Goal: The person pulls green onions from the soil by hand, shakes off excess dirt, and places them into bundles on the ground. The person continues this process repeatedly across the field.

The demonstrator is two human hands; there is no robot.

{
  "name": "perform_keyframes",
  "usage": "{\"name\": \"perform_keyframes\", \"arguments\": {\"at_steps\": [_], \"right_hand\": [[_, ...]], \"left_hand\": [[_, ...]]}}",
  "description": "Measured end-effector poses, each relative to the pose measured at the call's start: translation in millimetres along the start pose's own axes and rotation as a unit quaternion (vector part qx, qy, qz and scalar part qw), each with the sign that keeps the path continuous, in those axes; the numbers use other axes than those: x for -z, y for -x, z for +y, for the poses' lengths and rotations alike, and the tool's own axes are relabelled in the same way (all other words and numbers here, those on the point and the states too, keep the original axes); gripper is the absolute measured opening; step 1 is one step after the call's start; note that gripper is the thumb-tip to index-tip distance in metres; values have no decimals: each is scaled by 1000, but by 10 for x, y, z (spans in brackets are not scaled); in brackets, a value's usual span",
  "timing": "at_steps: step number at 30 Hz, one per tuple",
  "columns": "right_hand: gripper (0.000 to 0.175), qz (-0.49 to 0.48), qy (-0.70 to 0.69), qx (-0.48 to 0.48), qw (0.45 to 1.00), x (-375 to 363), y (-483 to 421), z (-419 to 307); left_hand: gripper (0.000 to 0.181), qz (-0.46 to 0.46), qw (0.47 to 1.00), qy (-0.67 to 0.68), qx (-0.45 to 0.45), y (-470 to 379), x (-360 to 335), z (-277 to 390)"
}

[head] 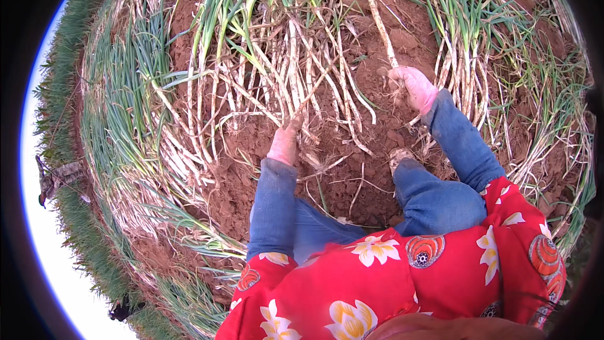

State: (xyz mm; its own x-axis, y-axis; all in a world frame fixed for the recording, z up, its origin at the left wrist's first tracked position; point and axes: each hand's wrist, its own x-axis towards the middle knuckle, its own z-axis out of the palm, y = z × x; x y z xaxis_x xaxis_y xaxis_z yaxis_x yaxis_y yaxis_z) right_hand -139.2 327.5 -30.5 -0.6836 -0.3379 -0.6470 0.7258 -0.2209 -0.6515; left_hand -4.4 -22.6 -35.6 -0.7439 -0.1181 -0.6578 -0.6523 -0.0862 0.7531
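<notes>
Long green onions with pale, soil-marked stalks lie in a pile on reddish-brown earth before me. My left hand is at the pile's lower edge, its fingers around stalk ends; how many it grips is hidden. To the right, my right hand is closed around the root end of a single green onion, whose stalk slants up and left from the fingers. Loose thin stalks and roots lie on the soil between my hands and legs.
Another bundle of green onions lies at the right. Rows of them cover the ground at the left, with a grassy strip beyond. Clods of bare soil lie by my knees, and a shoe rests on the soil.
</notes>
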Motion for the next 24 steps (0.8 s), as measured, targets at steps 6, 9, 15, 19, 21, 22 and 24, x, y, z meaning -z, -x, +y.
{"name": "perform_keyframes", "arguments": {"at_steps": [6,9,15,19,21,22,24], "right_hand": [[34,-78,-75,183,977,-425,887,-741],[37,-88,-47,246,964,-339,1016,-658],[33,45,-91,-59,993,-17,780,93],[38,161,-51,177,970,200,989,-136],[40,232,-64,210,948,187,1260,-234],[42,266,17,159,951,168,1394,-200],[45,280,388,69,875,977,1597,193]], "left_hand": [[57,-42,981,187,-23,335,-159,311],[46,-33,991,129,21,61,-8,33],[45,-69,997,17,15,-55,-123,33],[26,-44,996,-5,-72,247,-283,407],[33,-125,981,134,-67,543,-240,714],[36,-97,981,151,-80,400,-128,461],[37,-54,996,6,-73,254,-289,306]]}}
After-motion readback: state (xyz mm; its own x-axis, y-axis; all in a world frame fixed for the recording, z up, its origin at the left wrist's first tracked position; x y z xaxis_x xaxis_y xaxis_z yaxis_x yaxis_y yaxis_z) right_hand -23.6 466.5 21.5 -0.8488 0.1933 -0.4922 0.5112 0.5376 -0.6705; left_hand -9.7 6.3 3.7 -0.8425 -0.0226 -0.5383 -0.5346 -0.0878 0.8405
